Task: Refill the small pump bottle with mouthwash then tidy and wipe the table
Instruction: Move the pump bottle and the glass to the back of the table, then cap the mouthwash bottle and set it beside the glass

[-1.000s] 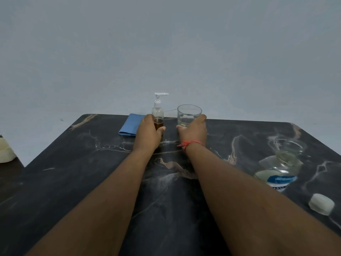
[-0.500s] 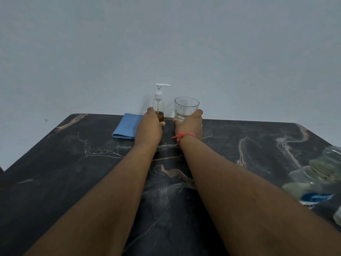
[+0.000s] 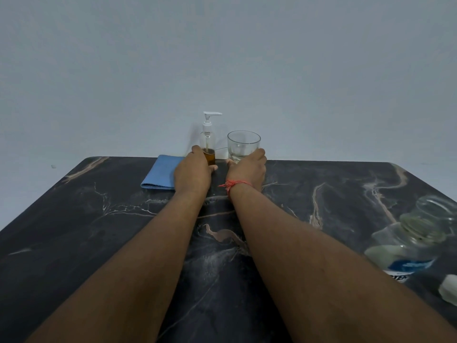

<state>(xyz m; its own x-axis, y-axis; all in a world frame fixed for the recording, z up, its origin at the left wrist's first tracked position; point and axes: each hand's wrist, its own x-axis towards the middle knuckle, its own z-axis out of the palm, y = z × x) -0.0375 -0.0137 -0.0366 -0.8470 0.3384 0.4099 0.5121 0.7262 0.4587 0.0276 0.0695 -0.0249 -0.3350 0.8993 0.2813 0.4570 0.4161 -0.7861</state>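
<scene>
so both arms are stretched out to the far edge of the dark marble table, right by the wall. just left of the left hand there's a folded blue cloth, the hand partly covers its right edge. left hand is curled around the lower part of the small pump bottle, which stands upright with a bit of brown liquid in the bottom and a white pump on top. right next to it, the right hand (red thread on the wrist) is wrapped around the base of a clear glass, also upright. well off to the right of the right arm, nearer me, sits the big clear mouthwash bottle with no cap on, and a white cap just beside it at the frame edge
</scene>
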